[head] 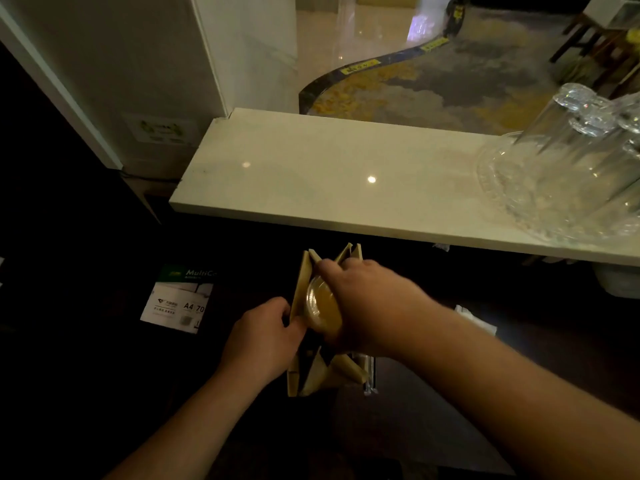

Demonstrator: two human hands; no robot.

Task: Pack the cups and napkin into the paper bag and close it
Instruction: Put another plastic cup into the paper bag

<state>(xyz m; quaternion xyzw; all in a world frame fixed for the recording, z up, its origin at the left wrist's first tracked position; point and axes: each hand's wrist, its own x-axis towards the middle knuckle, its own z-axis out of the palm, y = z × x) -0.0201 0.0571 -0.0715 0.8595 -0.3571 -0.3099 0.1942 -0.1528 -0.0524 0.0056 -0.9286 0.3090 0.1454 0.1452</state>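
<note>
The right grip point(367, 306) is closed around a clear lidded cup point(322, 306) of yellowish drink, held in the mouth of the paper bag point(301, 282). The left grip point(266, 334) pinches the bag's near-left rim. The bag stands open on the dark surface point(433, 410). A white napkin point(476, 320) lies to its right. A paper box point(180, 299) to the left reads "MultiCo", "A4", "70".

Service counter of a café or restaurant. A pale stone counter ledge point(329, 174) crosses mid-frame, with upturned clear glasses point(571, 161) stacked at right. Beyond, upper frame, a polished floor point(346, 39), patterned carpet point(467, 88) and dark wooden chairs point(588, 39) indicate a dining area.
</note>
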